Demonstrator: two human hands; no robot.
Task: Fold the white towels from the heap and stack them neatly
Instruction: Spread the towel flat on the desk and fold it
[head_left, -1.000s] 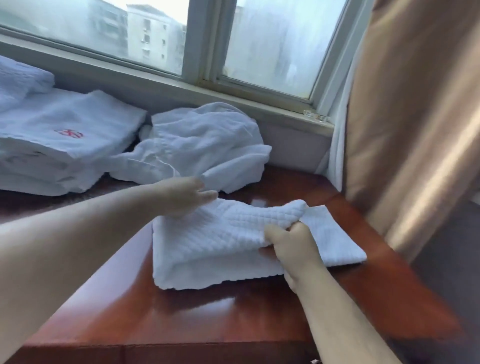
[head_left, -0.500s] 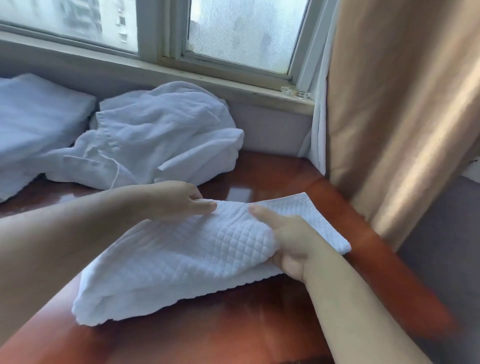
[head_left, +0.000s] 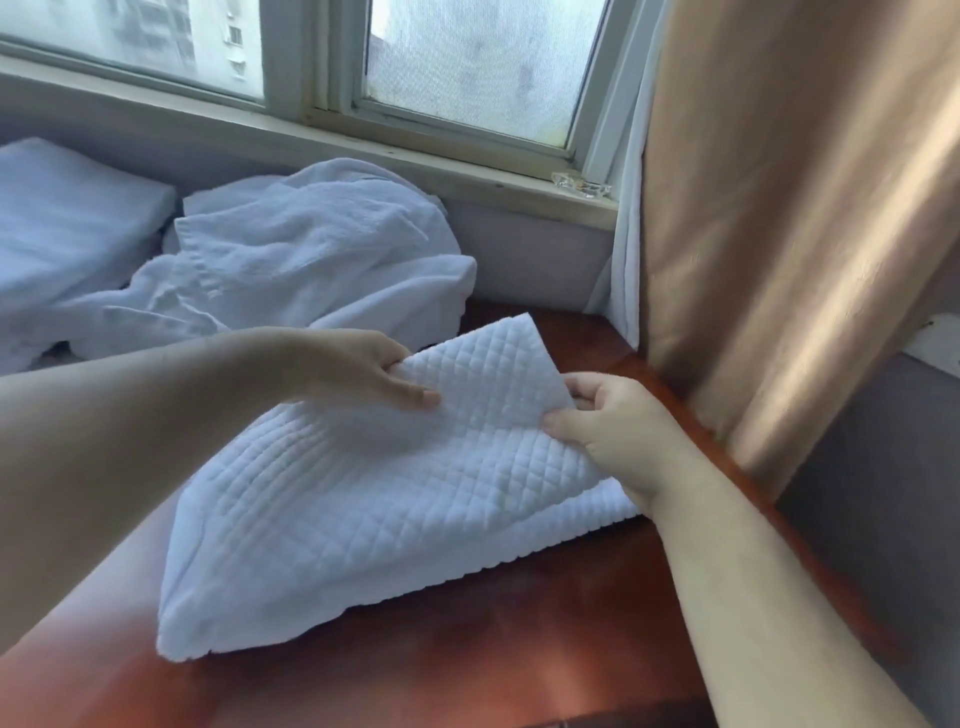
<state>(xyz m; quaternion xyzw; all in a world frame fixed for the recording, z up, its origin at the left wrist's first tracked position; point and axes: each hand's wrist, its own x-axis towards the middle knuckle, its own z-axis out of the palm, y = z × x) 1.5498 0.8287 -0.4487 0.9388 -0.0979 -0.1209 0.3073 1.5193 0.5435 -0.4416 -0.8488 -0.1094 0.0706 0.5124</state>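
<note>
Now left hand (head_left: 358, 374), right hand (head_left: 613, 421) each pinch quilted towel (head_left: 363, 499) edge, raised over table (head_left: 467, 649).

Behind, heap (head_left: 311, 260); curtain (head_left: 779, 208) seemingly close right.

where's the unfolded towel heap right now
In the head view the heap lies left of centre under the window sill, between the folded stack and the quilted towel being folded.

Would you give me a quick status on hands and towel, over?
Left hand grips towel by raised flap; right hand pinches its corner. Towel part-folded on table, not stacked. Heap lies behind, stack far left; neither in the way.
</note>
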